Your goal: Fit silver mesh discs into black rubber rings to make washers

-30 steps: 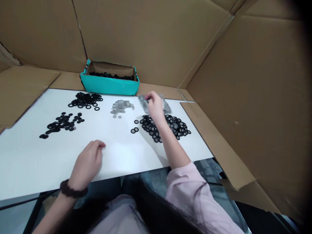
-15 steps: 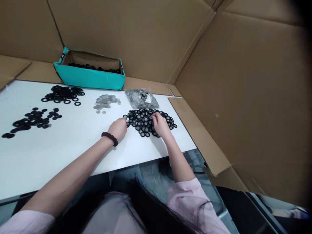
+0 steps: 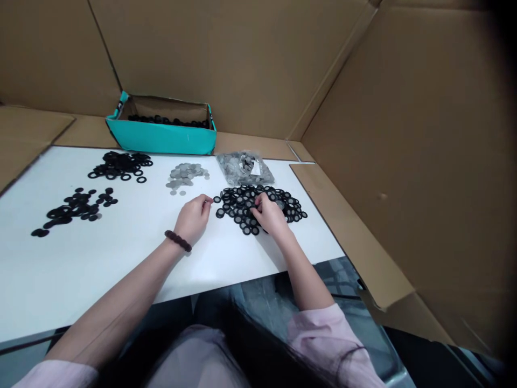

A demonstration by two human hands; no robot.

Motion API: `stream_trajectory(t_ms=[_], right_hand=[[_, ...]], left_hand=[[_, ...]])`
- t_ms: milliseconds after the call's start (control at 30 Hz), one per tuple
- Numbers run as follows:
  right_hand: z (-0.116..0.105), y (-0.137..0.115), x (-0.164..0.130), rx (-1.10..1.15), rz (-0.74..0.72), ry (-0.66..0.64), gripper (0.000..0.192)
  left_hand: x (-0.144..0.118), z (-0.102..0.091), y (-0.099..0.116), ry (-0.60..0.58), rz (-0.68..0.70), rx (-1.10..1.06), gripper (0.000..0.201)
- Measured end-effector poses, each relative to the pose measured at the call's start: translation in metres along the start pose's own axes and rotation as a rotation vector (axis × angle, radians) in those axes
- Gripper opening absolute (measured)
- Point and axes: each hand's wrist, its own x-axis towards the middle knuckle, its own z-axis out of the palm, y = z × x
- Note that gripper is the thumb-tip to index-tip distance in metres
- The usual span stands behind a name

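Note:
A heap of black rings with grey centres [image 3: 238, 211] lies on the white table. My right hand [image 3: 271, 216] is over the middle of this heap, thumb and fingertips apart and down among the pieces. Just left of the heap is my left hand [image 3: 193, 220], wearing a dark beaded bracelet [image 3: 178, 241]. Its fingers are pinched together; whatever may be between them is too small to make out. One ringed piece [image 3: 217, 199] lies close to the left fingertips.
Black rings [image 3: 126, 177], small black discs [image 3: 72, 207] and grey discs [image 3: 186, 173] form separate piles on the left and centre of the table [image 3: 121, 258]. Behind stand a clear bag of grey discs [image 3: 245, 168] and a teal box [image 3: 165, 139]. Cardboard walls [image 3: 250, 64] enclose the table.
The view has shifted, so the table contents appear further right. My left fingers have drawn slightly back from the heap's edge. My right thumb and fingers have parted over the heap.

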Motion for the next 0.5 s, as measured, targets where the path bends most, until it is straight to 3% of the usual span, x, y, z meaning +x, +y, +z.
stream_trajectory(t_ms=[133,300,400,500], right_hand=[[-0.002,-0.002,0.001,0.353,-0.062,-0.021,0.008],[0.001,-0.027,-0.005,0.860,-0.028,-0.271,0.021],[0.007,-0.042,-0.008,0.994,-0.036,-0.379,0.022],[0.015,-0.050,-0.008,1.057,-0.073,-0.385,0.019]], left_hand=[[-0.005,-0.002,0.007,0.024,0.051,-0.100,0.027],[-0.009,-0.002,0.016,-0.029,0.122,-0.262,0.024],[-0.010,0.000,0.015,-0.035,0.182,-0.259,0.023],[-0.010,0.000,0.012,0.006,0.170,-0.241,0.021]])
